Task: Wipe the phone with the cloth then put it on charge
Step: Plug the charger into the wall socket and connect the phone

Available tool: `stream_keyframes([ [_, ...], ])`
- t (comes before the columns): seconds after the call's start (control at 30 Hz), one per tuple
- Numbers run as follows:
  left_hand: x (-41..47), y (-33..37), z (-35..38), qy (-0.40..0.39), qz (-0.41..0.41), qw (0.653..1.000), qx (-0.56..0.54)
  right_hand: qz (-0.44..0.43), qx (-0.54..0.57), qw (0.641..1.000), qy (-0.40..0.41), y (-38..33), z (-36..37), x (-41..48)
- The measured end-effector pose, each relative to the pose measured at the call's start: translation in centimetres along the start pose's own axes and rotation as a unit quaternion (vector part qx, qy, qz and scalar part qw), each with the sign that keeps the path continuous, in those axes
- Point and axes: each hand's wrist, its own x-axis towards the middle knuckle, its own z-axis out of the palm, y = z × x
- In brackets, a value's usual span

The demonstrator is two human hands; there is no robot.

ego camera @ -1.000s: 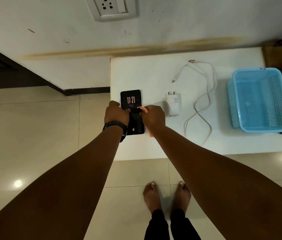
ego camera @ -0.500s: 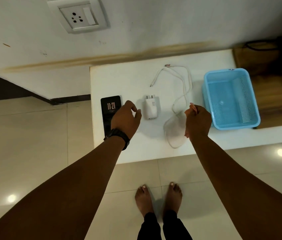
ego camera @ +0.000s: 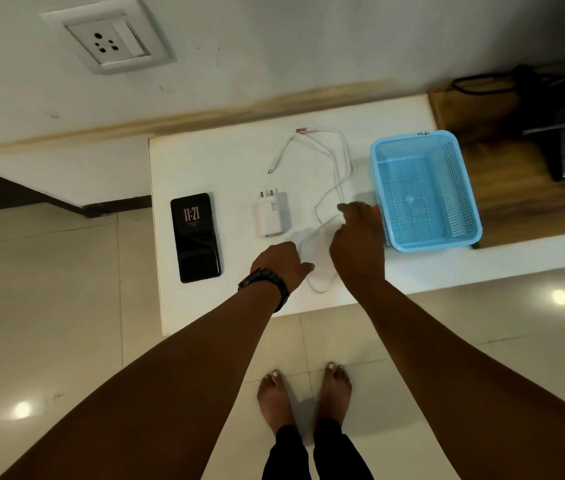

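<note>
The black phone (ego camera: 196,237) lies face up on the left part of the white table (ego camera: 211,161), its screen lit and showing 11:21. A white charger plug (ego camera: 271,214) lies to its right, and a white cable (ego camera: 338,157) curls behind and beside it. My right hand (ego camera: 357,237) is over the cable, next to the blue basket, with a blurred scrap of orange cloth (ego camera: 375,206) at its fingers. My left hand (ego camera: 279,263), which wears a black watch, hovers near the table's front edge beside the cable loop and holds nothing.
A blue plastic basket (ego camera: 461,188) stands at the table's right end. A wall socket (ego camera: 107,38) sits up on the wall at the left. A wooden surface (ego camera: 516,202) with dark cords and a white object lies further right. My bare feet stand on the tiled floor.
Both hands left the phone, which stays flat on the table. My right hand carried the orange cloth rightward to the basket's edge. My left hand drifted right toward the cable loop.
</note>
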Motion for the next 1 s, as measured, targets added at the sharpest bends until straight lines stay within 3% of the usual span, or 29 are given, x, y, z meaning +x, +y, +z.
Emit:
stream_keyframes([
  [0.17, -0.1, 0.5, 0.5, 0.033, -0.053, 0.996, -0.064, 0.069, 0.071, 0.995, -0.03, -0.5, 0.2, -0.9],
  [0.4, -0.3, -1.7, -2.2, 0.035, -0.07, 0.997, -0.002, -0.08, 0.0, 0.988, -0.136, 0.9, 2.6, -2.5],
  [0.53, -0.6, -2.6, -3.5, 0.016, -0.109, 0.993, 0.051, -0.112, 0.01, 0.982, -0.154, -0.3, 3.1, -1.9],
  [0.67, -0.4, -2.4, -4.8, 0.168, -0.092, 0.981, -0.002, -0.08, 0.039, 0.993, -0.072, -1.6, 2.4, 2.3],
  [0.73, 0.0, -2.4, -5.3, 0.203, -0.048, 0.977, -0.033, -0.08, 0.034, 0.995, -0.056, -2.4, 2.0, 5.5],
  [0.87, 1.4, -2.0, -6.4, 0.124, 0.016, 0.992, -0.005, -0.108, -0.047, 0.99, -0.082, -4.1, 1.7, 11.9],
  [1.0, 2.4, -2.0, -7.0, 0.071, 0.022, 0.997, -0.006, -0.103, -0.12, 0.978, -0.136, -4.7, 2.0, 16.2],
])
